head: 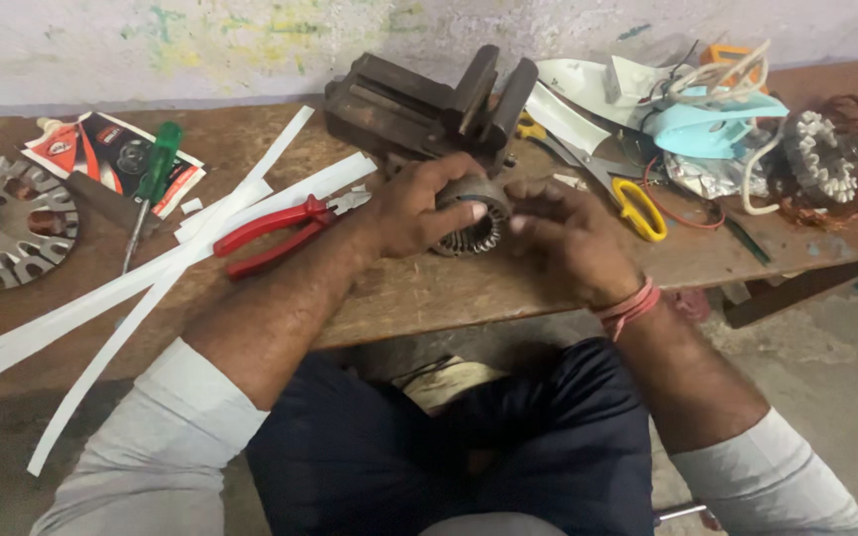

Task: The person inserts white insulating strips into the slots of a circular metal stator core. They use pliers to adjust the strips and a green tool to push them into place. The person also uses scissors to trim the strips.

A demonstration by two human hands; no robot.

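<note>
The left hand (427,203) is closed around a dark metal ring with slotted teeth (476,220), the thumb laid across its front face and the fingers curled over its top. The right hand (570,233) sits just beside it on the other side, fingers bent in toward the ring's edge; whether they actually pinch the ring or only touch it cannot be told. The ring is held a little above the near edge of the wooden surface (419,293), between the two hands.

Just behind the hands stands a heavy dark vise (419,104). Beside the left hand, on its outer side, lie red-handled pliers (285,230), resting over long white paper strips (141,273) that run away toward the near corner. Farther out that way are a green-handled screwdriver (151,179), a red and black packet (116,154) and a round metal plate with cut-outs (7,218).

Beyond the right hand lie yellow-handled scissors (633,203). Farther off on that side sit a pale blue plastic part (712,124) among loose wires, and a wound copper coil with a white toothed piece (831,159). A red thread band (630,306) circles the right wrist.
</note>
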